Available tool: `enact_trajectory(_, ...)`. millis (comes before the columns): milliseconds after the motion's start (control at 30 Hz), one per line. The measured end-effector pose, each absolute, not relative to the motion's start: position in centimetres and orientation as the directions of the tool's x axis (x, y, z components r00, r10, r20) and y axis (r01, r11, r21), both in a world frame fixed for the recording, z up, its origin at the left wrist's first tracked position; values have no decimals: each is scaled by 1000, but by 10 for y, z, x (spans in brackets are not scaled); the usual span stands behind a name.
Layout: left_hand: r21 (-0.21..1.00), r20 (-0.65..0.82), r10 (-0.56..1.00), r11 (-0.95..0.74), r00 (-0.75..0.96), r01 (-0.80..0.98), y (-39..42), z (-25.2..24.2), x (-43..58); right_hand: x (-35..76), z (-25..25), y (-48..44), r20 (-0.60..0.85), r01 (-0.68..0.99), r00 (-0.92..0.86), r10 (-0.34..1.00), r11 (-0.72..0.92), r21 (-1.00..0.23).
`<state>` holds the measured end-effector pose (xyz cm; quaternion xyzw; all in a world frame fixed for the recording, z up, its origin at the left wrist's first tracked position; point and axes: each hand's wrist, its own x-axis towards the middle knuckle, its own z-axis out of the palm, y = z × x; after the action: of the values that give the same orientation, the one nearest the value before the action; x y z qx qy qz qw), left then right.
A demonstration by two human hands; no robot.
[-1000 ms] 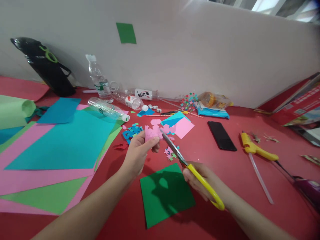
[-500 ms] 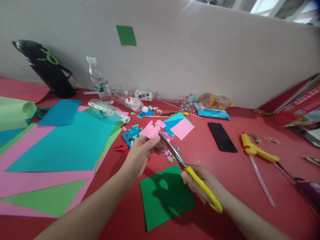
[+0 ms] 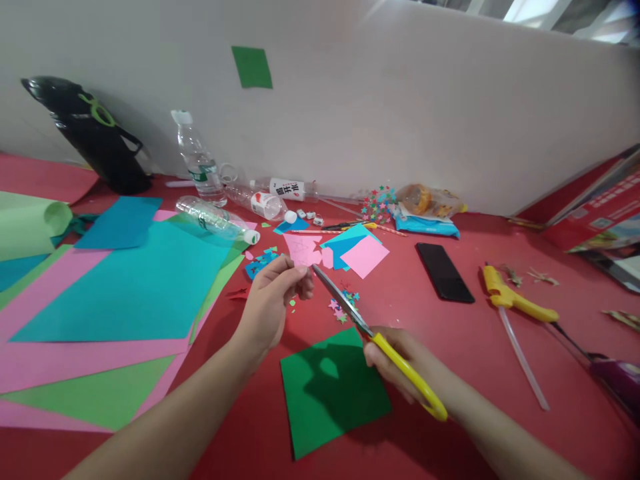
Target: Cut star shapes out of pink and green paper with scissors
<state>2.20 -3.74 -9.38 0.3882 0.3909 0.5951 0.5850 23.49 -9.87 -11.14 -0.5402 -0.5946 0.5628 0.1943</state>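
My right hand [image 3: 400, 360] grips yellow-handled scissors [image 3: 345, 303] by the handle. Their blades look closed and point up and left, the tip just right of my left hand's fingertips. My left hand [image 3: 275, 293] is closed, thumb against curled fingers; what they hold, if anything, is too small or hidden. Right behind those fingers is a cut piece of pink paper [image 3: 301, 248] with faint pencil lines and notched edges; whether they touch it I cannot tell. Small paper stars [image 3: 343, 308] lie below the blades. A green paper square [image 3: 333, 393] lies nearer me.
Coloured sheets [image 3: 130, 287] cover the left side. Plastic bottles [image 3: 200, 167] and a black flask [image 3: 95, 140] stand or lie along the wall. To the right are a phone [image 3: 444, 272], a yellow glue gun [image 3: 515, 300] and a glue stick [image 3: 523, 360].
My left hand has shifted left, away from the scissor tip. The pink piece now shows more fully behind the fingers. The scissors have moved slightly left at the tip.
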Motion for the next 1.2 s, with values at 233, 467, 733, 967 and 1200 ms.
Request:
enact_trajectory(233, 918, 5, 999, -24, -49, -397, -36, -96, 21, 236, -102, -99, -342, 457, -424, 839, -128, -880)
enact_trajectory(467, 928, 14, 1000, -3, 28, -373, -38, -100, 24, 237, -105, -99, -328, 461, -423, 844, -111, -880)
enact_trajectory(733, 936, 38, 999, -22, 38, -352, -38, -99, 22, 237, -107, -101, -296, 473, -376, 878, -93, -876)
enact_trajectory(967, 928, 30, 999, -14, 37, -371, -38, -98, 23, 239, -99, -101, -359, 487, -422, 832, -126, -864)
enact_trajectory(1200, 936, 73, 996, -50, 54, -348, -33, -101, 19, 241, -99, -99, -325, 490, -469, 821, -64, -869)
